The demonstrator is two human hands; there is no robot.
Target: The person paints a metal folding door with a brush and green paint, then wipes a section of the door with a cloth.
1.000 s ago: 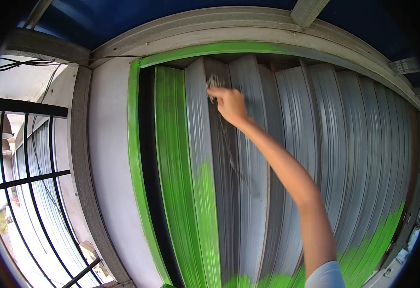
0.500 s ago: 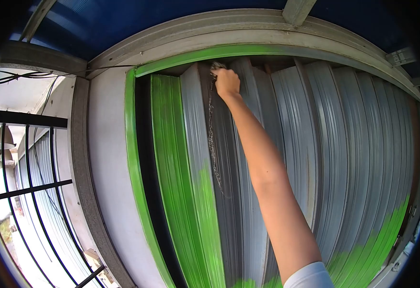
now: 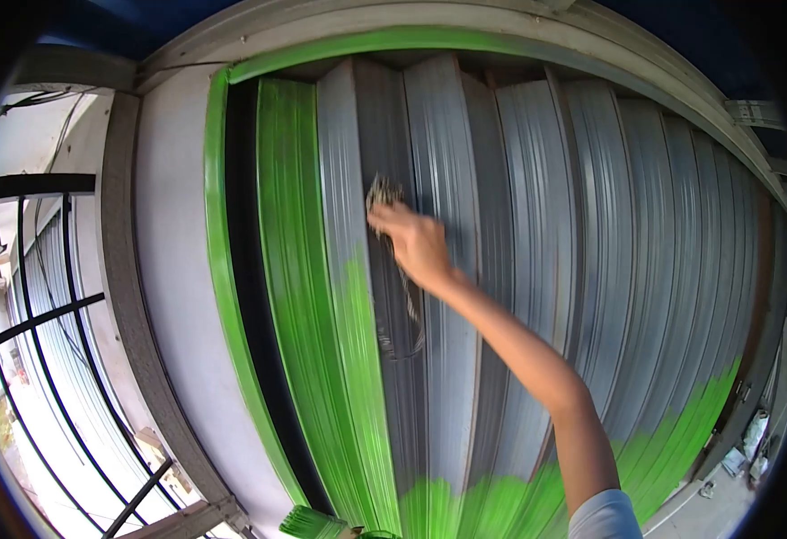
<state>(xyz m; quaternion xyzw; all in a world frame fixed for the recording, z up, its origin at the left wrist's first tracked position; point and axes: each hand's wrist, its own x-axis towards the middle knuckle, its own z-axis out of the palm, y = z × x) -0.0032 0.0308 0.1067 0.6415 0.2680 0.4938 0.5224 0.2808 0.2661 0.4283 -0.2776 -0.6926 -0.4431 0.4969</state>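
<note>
My right hand [image 3: 416,244] is closed on a frayed, fibrous wad [image 3: 384,193], pressed against a dark grey face of the folded metal panel [image 3: 393,117]. Loose strands trail below the fingers along that face. To the left, one fold of the panel is painted green [image 3: 299,225], and the neighbouring light grey fold is green only in its lower part. A brush with green bristles [image 3: 311,523] shows at the bottom edge, its handle mostly cut off. My left hand is not visible.
A green frame [image 3: 220,225] borders the panel on the left and along the top. Further left stand a white wall strip [image 3: 173,225], a grey post [image 3: 124,260] and black window bars [image 3: 39,323]. Some clutter [image 3: 755,436] lies at the lower right.
My right hand has moved down from the panel's top edge with the wad. The view has tilted down, and the green brush has appeared at the bottom.
</note>
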